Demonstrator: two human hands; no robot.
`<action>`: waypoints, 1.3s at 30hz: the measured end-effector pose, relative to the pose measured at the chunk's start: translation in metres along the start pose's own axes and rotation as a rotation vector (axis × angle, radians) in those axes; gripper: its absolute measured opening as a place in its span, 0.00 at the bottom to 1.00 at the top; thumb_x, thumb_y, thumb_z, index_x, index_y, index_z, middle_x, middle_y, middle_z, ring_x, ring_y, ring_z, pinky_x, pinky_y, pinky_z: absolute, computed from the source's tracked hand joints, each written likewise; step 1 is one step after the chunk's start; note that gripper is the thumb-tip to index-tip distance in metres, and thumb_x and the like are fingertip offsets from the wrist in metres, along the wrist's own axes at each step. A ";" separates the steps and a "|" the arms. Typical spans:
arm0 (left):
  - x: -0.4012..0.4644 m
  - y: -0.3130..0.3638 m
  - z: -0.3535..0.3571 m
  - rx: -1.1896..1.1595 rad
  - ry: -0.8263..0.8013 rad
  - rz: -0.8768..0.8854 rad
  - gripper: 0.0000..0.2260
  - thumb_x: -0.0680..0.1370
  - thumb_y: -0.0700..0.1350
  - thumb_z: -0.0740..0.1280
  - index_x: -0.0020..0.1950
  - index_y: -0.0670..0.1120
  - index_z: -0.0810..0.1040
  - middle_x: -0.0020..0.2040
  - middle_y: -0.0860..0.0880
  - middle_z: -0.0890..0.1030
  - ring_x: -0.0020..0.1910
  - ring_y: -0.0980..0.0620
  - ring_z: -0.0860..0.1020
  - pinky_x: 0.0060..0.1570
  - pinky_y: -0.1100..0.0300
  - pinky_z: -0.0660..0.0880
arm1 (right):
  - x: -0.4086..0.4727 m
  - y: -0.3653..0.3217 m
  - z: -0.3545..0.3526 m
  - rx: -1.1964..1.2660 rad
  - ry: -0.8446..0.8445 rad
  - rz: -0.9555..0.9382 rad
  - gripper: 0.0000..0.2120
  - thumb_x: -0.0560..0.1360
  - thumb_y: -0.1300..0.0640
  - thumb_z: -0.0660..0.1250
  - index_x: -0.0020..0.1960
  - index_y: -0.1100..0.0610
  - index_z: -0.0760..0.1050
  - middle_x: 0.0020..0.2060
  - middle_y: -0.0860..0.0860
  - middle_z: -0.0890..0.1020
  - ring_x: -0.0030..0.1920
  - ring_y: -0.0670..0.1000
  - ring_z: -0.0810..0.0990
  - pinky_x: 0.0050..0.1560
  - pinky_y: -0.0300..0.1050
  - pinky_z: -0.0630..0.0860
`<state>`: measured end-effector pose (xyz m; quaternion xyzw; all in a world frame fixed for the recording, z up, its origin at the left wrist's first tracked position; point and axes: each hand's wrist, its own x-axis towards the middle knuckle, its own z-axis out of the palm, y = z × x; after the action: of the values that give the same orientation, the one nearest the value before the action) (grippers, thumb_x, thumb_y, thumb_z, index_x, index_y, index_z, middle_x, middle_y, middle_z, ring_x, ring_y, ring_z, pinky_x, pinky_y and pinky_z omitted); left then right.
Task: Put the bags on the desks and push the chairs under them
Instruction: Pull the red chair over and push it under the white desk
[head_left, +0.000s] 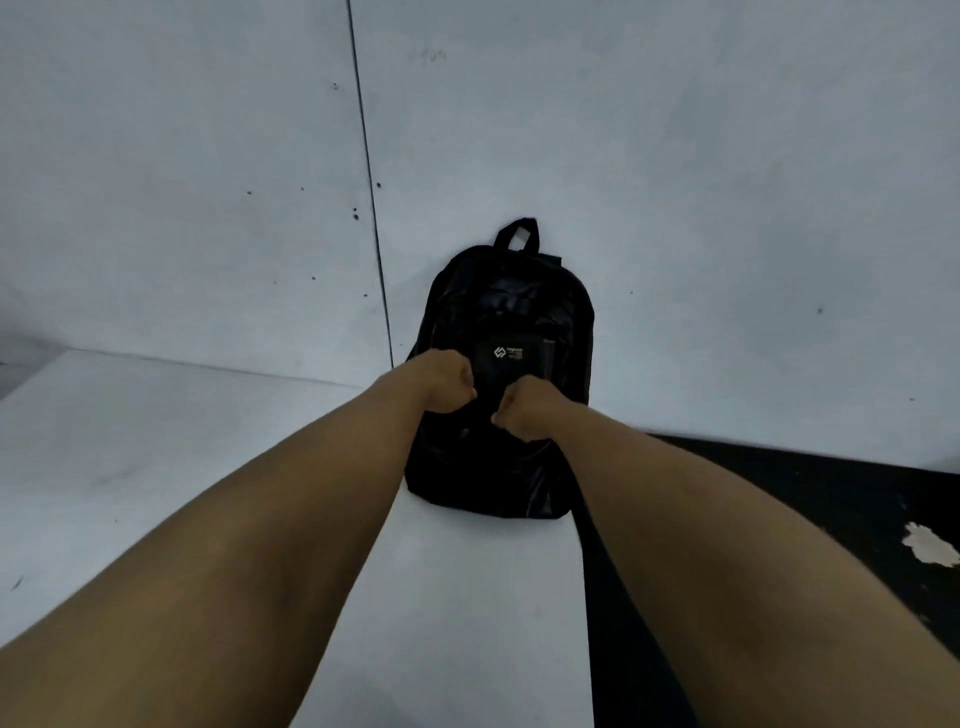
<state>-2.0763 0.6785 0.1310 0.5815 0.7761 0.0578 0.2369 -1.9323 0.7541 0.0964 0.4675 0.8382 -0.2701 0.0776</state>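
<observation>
White desk (156, 467) against wall (675, 156), both hands (447, 387) (522, 410) gripping black backpack (514, 306)

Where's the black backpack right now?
Centre of the head view: the black fabric backpack stands on the white desk against the wall, gripped by both hands.

There is one black backpack (511, 364), standing at the far edge of one white desk (208, 467), against the wall. It has one carry loop (518, 235) on top and one small white logo (506, 353) on the front. Two hands are visible: one left hand (444, 382), one right hand (522, 405).
</observation>
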 end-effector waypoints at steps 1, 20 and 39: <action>-0.010 -0.004 0.014 -0.013 -0.007 -0.011 0.13 0.79 0.49 0.65 0.59 0.45 0.80 0.60 0.45 0.79 0.58 0.45 0.77 0.62 0.52 0.74 | -0.003 0.005 0.015 -0.010 -0.022 0.002 0.17 0.76 0.50 0.69 0.58 0.62 0.79 0.54 0.57 0.82 0.56 0.57 0.80 0.59 0.48 0.78; -0.286 -0.172 0.265 -0.146 -0.491 -0.382 0.15 0.81 0.47 0.61 0.65 0.44 0.75 0.64 0.44 0.76 0.60 0.46 0.76 0.54 0.57 0.72 | -0.182 -0.002 0.338 -0.142 -0.498 0.093 0.17 0.79 0.53 0.62 0.62 0.62 0.76 0.60 0.58 0.79 0.54 0.56 0.79 0.53 0.47 0.77; -0.409 -0.247 0.307 -0.343 -0.348 -0.502 0.16 0.80 0.50 0.63 0.64 0.44 0.76 0.65 0.44 0.77 0.62 0.46 0.75 0.58 0.58 0.72 | -0.306 -0.062 0.431 0.120 -0.409 0.152 0.14 0.78 0.50 0.67 0.58 0.57 0.79 0.58 0.55 0.81 0.57 0.54 0.80 0.56 0.44 0.75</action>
<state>-2.0728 0.1626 -0.1064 0.3255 0.8219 0.0273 0.4667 -1.8678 0.2746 -0.1257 0.4684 0.7499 -0.4020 0.2379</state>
